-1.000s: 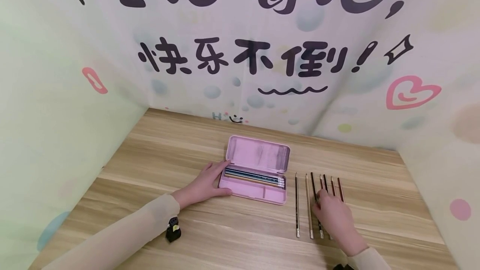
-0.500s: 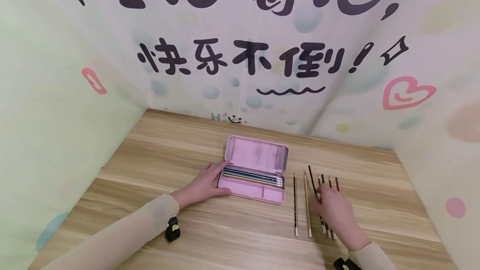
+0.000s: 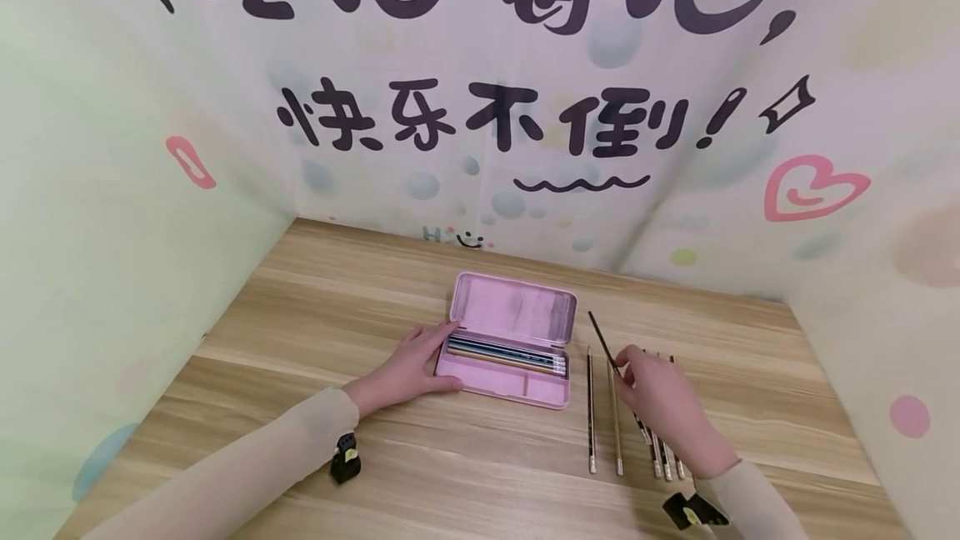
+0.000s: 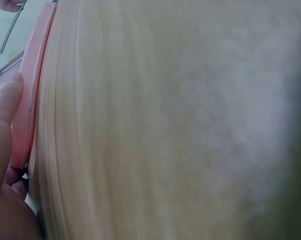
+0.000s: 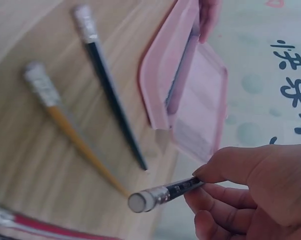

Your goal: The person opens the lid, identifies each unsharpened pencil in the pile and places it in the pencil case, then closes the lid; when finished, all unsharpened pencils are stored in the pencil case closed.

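Observation:
An open pink pencil case lies on the table, its lid tipped back and several pencils in its rear compartment. My left hand holds the case's left end, thumb at the front wall and fingers toward the hinge. Between thumb and fingers of my right hand is a dark pencil, slanting up to the left, silver-and-white eraser end toward the right wrist camera. A dark pencil and a yellow pencil lie side by side between the case and this hand.
Several more pencils lie under and beside the right hand, partly hidden by it. Beyond the wood-grain table rises a printed cloth backdrop, with more cloth along both sides.
My right hand has picked the dark pencil out of the row and raised it, tilting its far end left toward the case. The left hand stays at the case.

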Demonstrator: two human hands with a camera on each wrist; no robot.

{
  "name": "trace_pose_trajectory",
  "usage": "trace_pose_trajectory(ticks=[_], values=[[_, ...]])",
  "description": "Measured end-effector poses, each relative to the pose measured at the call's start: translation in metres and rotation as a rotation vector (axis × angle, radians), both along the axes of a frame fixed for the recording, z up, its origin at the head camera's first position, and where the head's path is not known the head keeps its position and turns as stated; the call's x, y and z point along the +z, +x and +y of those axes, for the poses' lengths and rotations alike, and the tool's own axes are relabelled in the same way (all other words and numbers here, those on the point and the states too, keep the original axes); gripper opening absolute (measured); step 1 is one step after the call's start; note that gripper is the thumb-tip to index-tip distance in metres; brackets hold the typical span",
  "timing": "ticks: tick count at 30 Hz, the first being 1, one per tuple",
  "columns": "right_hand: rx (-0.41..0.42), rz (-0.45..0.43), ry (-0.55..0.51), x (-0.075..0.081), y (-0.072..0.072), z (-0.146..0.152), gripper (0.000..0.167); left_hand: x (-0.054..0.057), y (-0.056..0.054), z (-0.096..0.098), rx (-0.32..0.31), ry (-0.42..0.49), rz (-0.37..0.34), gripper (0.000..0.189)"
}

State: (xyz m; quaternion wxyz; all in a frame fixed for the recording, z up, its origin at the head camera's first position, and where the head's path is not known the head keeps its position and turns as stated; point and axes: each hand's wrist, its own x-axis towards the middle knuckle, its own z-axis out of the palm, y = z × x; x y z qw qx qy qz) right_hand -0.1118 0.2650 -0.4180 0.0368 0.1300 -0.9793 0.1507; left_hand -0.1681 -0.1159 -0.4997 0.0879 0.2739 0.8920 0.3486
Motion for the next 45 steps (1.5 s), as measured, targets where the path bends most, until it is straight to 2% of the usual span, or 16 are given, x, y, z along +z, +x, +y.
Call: trace_pose_trajectory(ticks=[10,15,21,26,33,45], values=[[0.115,-0.033,0.0,0.017,-0.02,-0.03,0.013,-0.002,0.002,-0.003,0.014,-0.005,-0.014,0.097],[0.228,-0.011,-0.02,0.02,-0.034,-0.042,0.012,0.001,0.0,-0.002,0.014,0.008,-0.036,0.097],[0.418,0.009,-0.053,0.022,-0.055,-0.056,0.013,0.002,-0.001,-0.002,0.022,0.007,-0.021,0.098],[0.479,-0.001,-0.002,0.025,-0.065,-0.066,0.012,0.003,-0.001,-0.001,0.018,0.014,-0.027,0.099],[0.589,-0.007,0.085,0.016,-0.076,-0.079,0.01,0.003,0.0,0.0,0.025,0.012,-0.036,0.1],[0.648,-0.072,0.144,-0.001,-0.081,-0.109,0.009,0.002,0.0,0.0,0.02,0.022,-0.018,0.1]])
